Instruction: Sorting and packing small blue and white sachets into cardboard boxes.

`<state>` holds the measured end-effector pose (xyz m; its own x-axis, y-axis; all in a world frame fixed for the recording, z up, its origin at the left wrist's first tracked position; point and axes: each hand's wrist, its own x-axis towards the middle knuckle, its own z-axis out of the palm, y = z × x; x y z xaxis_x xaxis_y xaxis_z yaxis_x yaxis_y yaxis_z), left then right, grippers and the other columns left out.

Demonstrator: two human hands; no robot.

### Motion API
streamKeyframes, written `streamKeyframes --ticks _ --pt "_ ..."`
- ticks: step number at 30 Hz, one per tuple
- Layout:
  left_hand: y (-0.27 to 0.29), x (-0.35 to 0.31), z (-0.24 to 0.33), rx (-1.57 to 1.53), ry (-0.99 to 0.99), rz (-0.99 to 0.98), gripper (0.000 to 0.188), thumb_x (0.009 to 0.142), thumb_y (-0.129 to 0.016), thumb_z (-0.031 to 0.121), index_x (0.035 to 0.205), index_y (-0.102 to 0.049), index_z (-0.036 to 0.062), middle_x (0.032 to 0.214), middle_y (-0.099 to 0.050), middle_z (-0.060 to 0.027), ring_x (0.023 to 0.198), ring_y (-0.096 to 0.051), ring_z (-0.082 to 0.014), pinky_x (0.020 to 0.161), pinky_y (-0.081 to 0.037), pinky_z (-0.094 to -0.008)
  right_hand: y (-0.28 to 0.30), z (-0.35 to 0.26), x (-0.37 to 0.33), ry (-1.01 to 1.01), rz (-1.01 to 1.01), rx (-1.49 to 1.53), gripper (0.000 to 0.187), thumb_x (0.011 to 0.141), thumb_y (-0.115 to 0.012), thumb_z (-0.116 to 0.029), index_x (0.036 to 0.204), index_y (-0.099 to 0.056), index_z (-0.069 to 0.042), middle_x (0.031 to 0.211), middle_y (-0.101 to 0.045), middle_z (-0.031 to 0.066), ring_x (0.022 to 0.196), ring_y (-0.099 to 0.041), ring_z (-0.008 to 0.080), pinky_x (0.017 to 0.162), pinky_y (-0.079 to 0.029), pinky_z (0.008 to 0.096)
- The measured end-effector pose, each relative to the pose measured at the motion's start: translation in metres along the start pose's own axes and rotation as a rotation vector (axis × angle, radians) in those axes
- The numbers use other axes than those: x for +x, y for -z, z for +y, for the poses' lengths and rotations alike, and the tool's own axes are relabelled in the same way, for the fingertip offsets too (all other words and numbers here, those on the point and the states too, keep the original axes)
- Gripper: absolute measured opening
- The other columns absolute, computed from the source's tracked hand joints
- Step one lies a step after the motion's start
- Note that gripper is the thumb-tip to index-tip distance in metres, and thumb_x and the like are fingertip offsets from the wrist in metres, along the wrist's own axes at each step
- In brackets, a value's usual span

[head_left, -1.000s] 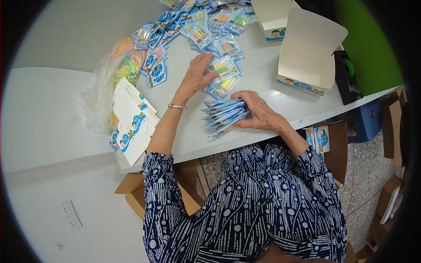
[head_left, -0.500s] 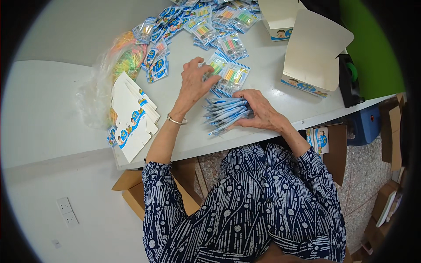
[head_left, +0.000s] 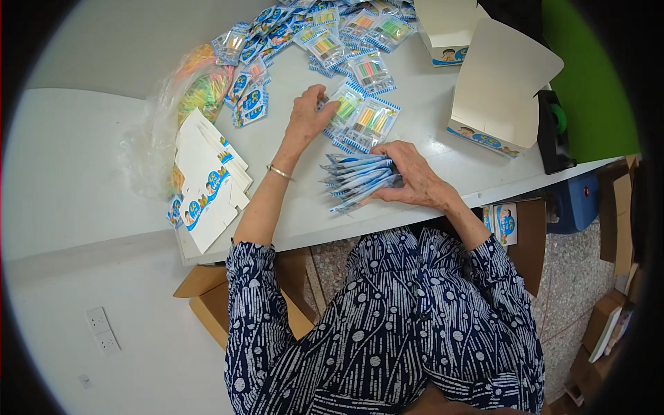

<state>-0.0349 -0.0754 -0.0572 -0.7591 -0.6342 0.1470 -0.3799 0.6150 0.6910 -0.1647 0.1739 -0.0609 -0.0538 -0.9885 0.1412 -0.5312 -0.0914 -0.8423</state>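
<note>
Left hand (head_left: 309, 116): half open, was beside clear-fronted packets (head_left: 374, 123) on the white bench (head_left: 422, 104). Right hand (head_left: 418, 178): gripped a row of blue-edged sachets (head_left: 356, 178). Flat cartons (head_left: 209, 190) and a clear bag (head_left: 149, 155) lay left; an open white box (head_left: 499, 83) and black tape dispenser (head_left: 555, 142) stood right.

Wht tbl (head_left: 423, 114), wht wall (head_left: 145, 304) w/ skts (head_left: 99, 319) L, grn panel (head_left: 584, 90) R, speckled flr (head_left: 574, 277)
</note>
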Motion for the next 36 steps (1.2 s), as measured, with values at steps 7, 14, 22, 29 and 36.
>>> streamKeyframes --ticks 7,14,22,29,36 --pt "0.002 0.01 0.015 -0.17 0.19 -0.275 0.042 0.076 -0.074 0.024 0.106 -0.06 -0.0017 0.084 -0.066 -0.0126 0.073 -0.062 -0.0221 0.067 -0.05 -0.0322 -0.003 0.005 -0.001 0.014 0.02 -0.007 0.071 0.072 -0.078 -0.038 0.13 -0.048 -0.01 0.123 -0.052 0.0137 0.118 -0.046 0.0345 0.103 -0.038 0.0442" --pt "-0.006 -0.004 0.034 -0.174 0.063 -0.125 0.04 0.075 -0.075 0.024 0.102 -0.061 -0.002 0.082 -0.063 -0.0069 0.074 -0.058 -0.0146 0.067 -0.048 -0.0292 -0.002 0.006 -0.001 0.041 0.03 -0.012 0.072 0.072 -0.078 -0.039 0.131 -0.047 -0.009 0.124 -0.052 0.0134 0.119 -0.046 0.0347 0.103 -0.038 0.0439" --pt "0.006 0.013 0.064 -0.256 0.275 -0.533 0.053 0.081 -0.073 0.041 0.108 -0.061 -0.0029 0.092 -0.065 -0.0075 0.083 -0.061 -0.0135 0.07 -0.046 -0.0282 -0.003 0.01 -0.001 0.088 0.049 -0.042 0.072 0.073 -0.078 -0.037 0.131 -0.046 -0.009 0.124 -0.052 0.0138 0.117 -0.047 0.0349 0.103 -0.036 0.0432" --pt "-0.019 0.008 0.087 0.16 0.004 -0.518 0.067 0.069 -0.074 0.053 0.101 -0.058 -0.0032 0.093 -0.065 -0.0236 0.085 -0.063 -0.0357 0.076 -0.049 -0.0421 -0.008 0.012 -0.002 0.12 0.074 -0.058 0.07 0.074 -0.078 -0.035 0.13 -0.047 -0.008 0.124 -0.052 0.0129 0.116 -0.047 0.0348 0.102 -0.037 0.043" --pt "0.04 -0.003 0.053 0.075 -0.048 -0.407 0.05 0.075 -0.075 0.038 0.106 -0.059 0.0022 0.092 -0.065 -0.0166 0.081 -0.062 -0.0264 0.074 -0.05 -0.0371 -0.003 0.006 -0.002 0.182 0.128 -0.075 0.069 0.07 -0.08 -0.034 0.124 -0.047 -0.006 0.123 -0.049 0.0132 0.113 -0.046 0.033 0.1 -0.038 0.0425"
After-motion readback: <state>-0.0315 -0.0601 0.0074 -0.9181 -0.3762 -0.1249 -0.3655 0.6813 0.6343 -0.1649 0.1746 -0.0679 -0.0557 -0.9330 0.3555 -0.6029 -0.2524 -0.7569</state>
